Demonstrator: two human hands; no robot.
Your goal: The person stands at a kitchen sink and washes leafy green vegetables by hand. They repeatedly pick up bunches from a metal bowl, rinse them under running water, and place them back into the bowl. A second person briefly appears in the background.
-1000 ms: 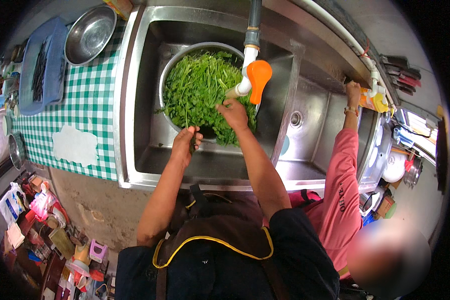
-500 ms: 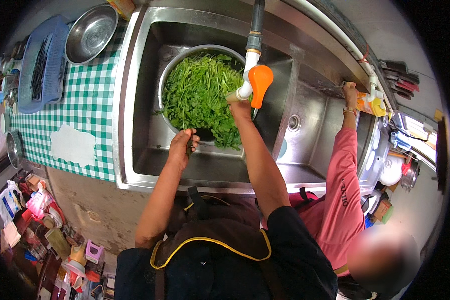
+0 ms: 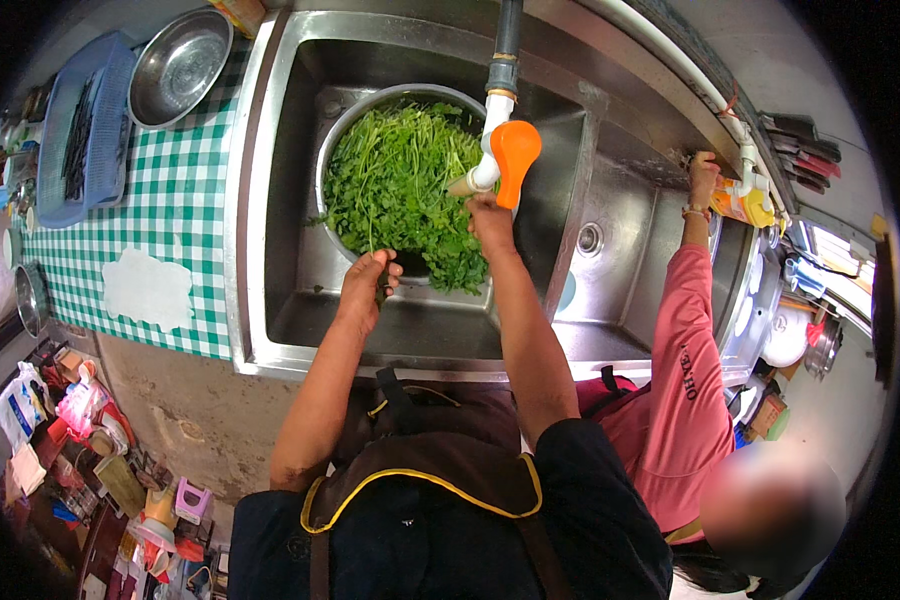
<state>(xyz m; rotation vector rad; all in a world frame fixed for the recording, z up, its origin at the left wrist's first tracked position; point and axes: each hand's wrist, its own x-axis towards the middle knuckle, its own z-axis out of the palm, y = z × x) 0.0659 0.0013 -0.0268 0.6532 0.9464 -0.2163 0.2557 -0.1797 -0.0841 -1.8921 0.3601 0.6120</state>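
A large round metal basin (image 3: 322,190) stands in the left sink, heaped with leafy green herbs that look like coriander (image 3: 400,170). At its near rim, my left hand (image 3: 368,285) is closed, thumb against fingers, on a thin sprig of the herb; leaves show below the fingers. My right hand (image 3: 491,225) is over the basin's right side, just under the mouth of a white pipe tap (image 3: 487,165) with an orange lever (image 3: 515,160). Its fingers are curled, and whatever they hold is hidden.
Right of the basin, another sink bowl (image 3: 630,255) has a drain. A co-worker's pink sleeve (image 3: 682,340) reaches across it, the hand near a yellow bottle (image 3: 745,208). On the left, a checked cloth (image 3: 185,180) carries a blue basket (image 3: 110,125) and a metal bowl (image 3: 180,70).
My right hand has shifted slightly down and right from the tap mouth, so more of its fingers show. My left hand stays nearly in place. The co-worker's hand has risen slightly.
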